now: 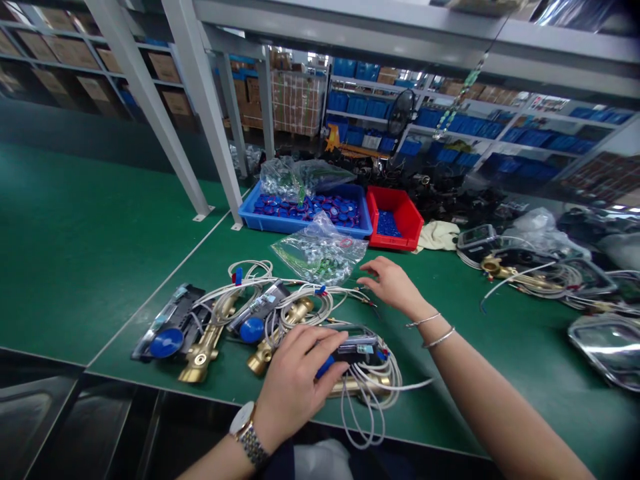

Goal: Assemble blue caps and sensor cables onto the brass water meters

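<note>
My left hand [300, 367], with a watch on its wrist, is closed over the near end of a meter [357, 347]. Its thumb and fingers wrap the dark housing around a blue disc, mostly hidden by the hand. Under that housing lies a brass pipe body [373, 383] with coiled white cables [395, 367]. My right hand [393, 283] reaches past it with thumb and fingers apart, nothing visible between them. Close to its fingertips are thin cable ends [369, 301] and a clear plastic bag [323, 257] of small parts. Two similar meters, one [167, 333] and another [263, 313], lie to the left.
Behind the bag stand a blue tray [305, 227] of blue discs and a red bin [400, 213] of small blue pieces. More meters and cables [530, 273] lie at the right, beside a clear-covered case [607, 350]. Metal posts [205, 113] rise from the green bench [65, 267].
</note>
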The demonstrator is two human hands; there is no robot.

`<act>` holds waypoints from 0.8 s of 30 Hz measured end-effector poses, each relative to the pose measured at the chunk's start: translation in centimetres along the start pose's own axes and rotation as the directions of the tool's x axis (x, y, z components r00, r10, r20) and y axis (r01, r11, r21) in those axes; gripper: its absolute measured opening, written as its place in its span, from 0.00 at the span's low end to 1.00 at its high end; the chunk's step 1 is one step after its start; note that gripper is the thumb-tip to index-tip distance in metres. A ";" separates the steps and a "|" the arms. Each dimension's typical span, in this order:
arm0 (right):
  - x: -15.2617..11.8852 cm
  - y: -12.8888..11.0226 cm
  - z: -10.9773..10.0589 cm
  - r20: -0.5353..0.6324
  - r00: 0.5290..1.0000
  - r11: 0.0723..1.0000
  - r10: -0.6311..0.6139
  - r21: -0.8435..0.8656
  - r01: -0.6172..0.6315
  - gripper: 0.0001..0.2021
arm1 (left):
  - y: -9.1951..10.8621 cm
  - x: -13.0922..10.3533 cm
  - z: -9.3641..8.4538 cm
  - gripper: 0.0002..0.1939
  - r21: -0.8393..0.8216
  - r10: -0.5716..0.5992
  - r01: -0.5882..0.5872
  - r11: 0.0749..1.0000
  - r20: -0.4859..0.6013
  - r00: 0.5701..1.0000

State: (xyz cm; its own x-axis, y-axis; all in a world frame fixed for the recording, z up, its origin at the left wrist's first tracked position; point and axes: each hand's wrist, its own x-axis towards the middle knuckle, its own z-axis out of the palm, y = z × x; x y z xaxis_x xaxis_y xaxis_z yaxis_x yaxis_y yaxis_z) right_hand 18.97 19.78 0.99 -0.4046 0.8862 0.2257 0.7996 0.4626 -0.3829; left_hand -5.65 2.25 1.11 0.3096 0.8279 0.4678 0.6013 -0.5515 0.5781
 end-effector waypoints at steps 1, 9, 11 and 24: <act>-0.3 -0.3 -0.8 -0.009 1.000 1.000 0.001 -0.010 -0.001 0.05 | 0.1 0.0 -0.1 0.21 0.020 0.005 -0.005 1.000 0.003 1.000; -6.9 -10.4 -5.2 -0.094 0.991 0.923 -0.099 0.363 0.127 0.08 | 2.2 0.9 -1.0 0.33 0.258 0.117 -0.080 0.963 -0.131 0.984; -8.5 -12.9 -5.7 -0.116 0.982 0.847 -0.149 0.497 0.188 0.12 | 2.9 1.2 -1.0 0.33 0.229 0.075 -0.041 0.973 -0.144 0.987; -12.0 -11.5 -6.6 -0.278 0.939 0.928 -0.201 0.253 0.273 0.12 | 4.1 0.9 -2.9 0.13 -0.099 -0.018 0.024 0.995 0.063 0.998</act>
State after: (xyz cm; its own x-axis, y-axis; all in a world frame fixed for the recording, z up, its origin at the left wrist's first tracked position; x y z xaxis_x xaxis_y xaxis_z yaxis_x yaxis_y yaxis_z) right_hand 17.62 3.64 8.59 -0.4179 0.7323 0.5377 0.5195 0.6781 -0.5199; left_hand -5.05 0.39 5.81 0.3450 0.8423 0.4142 0.5326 -0.5390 0.6526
